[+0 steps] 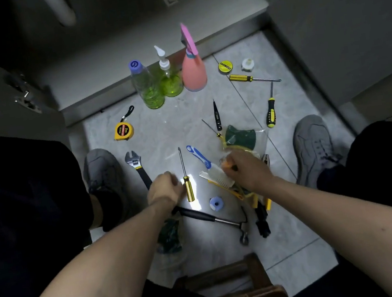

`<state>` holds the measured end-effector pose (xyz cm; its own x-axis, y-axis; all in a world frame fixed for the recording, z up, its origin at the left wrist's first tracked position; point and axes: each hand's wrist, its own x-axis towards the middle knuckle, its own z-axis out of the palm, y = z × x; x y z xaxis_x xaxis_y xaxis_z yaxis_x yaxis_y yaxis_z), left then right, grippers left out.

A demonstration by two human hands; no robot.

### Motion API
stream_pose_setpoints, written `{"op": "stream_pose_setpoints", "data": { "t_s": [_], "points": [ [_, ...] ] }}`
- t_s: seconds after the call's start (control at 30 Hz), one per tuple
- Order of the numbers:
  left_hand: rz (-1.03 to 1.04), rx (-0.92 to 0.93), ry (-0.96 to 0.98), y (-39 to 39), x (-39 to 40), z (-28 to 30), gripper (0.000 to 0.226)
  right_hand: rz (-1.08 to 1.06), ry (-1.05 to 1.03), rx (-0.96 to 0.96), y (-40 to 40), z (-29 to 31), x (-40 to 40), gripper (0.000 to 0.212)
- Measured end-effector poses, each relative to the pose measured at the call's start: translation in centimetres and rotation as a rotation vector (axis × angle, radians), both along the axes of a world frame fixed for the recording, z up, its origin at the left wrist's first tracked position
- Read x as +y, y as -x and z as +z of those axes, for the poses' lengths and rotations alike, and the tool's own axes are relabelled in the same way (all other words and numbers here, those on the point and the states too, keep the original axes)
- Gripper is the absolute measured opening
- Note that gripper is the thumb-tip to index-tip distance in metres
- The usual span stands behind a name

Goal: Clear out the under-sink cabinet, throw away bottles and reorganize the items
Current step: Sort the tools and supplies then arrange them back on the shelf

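Three bottles stand on the floor tiles before the open cabinet (139, 26): a clear bottle with a purple cap (148, 89), a green pump bottle (169, 79) and a pink spray bottle (193, 71). Tools lie spread over the tiles. My left hand (164, 190) is curled beside the yellow screwdriver (188, 186), over the wrench (133, 160) handle; what it holds is hidden. My right hand (245, 169) grips a small orange item (226, 163) above the blue-white brush (201, 158) and beside the packed green sponges (241, 137).
Also on the tiles lie a tape measure (124, 131), a hammer (224, 221), a blue roll (216, 203), more screwdrivers (270, 111), a yellow tape roll (225, 66) and a white roll (247, 63). My shoes (102, 170) flank the pile. A wooden stool (245, 284) sits below me. Open cabinet doors (336, 30) stand on both sides.
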<state>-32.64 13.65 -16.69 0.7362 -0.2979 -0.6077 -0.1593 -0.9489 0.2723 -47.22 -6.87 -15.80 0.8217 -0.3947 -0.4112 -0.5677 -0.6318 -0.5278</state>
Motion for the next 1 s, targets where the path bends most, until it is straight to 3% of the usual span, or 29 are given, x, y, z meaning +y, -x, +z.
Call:
{"op": "stream_pose_setpoints", "data": {
  "t_s": [0.07, 0.17, 0.3, 0.37, 0.5, 0.67, 0.8, 0.93, 1.0],
  "points": [
    [0.001, -0.053, -0.027, 0.7, 1.3, 0.9, 0.021, 0.039, 0.145, 0.112, 2.1, 0.1, -0.2, 0.034],
    [0.023, -0.047, -0.14, 2.8, 2.7, 1.4, 0.053, 0.043, 0.203, 0.242, 3.7, -0.1, -0.6, 0.063],
    [0.018, 0.168, -0.268, 6.3, 4.6, 1.4, 0.096, 0.025, 0.192, 0.374, 4.1, -0.4, -0.2, 0.08],
    [0.024, 0.247, -0.31, 7.4, 5.2, 1.0, 0.088, 0.023, 0.2, 0.402, 3.9, -0.4, 0.1, 0.08],
    [0.05, 0.211, -0.325, 7.9, 4.9, 0.4, 0.048, 0.0, 0.219, 0.377, 3.0, 0.0, -0.1, 0.07],
    [-0.096, 0.21, -0.427, 6.3, 4.6, 0.8, 0.041, -0.069, 0.126, 0.351, 2.7, 0.0, -0.9, 0.064],
    [-0.151, 0.206, -0.365, 4.4, 3.7, 1.6, 0.036, -0.121, -0.042, 0.322, 2.4, -0.2, -1.8, 0.054],
    [-0.161, 0.218, -0.331, 1.6, 0.5, 2.6, 0.054, -0.134, -0.281, 0.301, 0.9, 1.4, -3.4, 0.034],
    [-0.161, 0.21, -0.257, 0.0, -2.1, 3.3, 0.05, -0.104, -0.391, 0.288, -0.8, 3.0, -4.6, 0.028]
  ]
}}
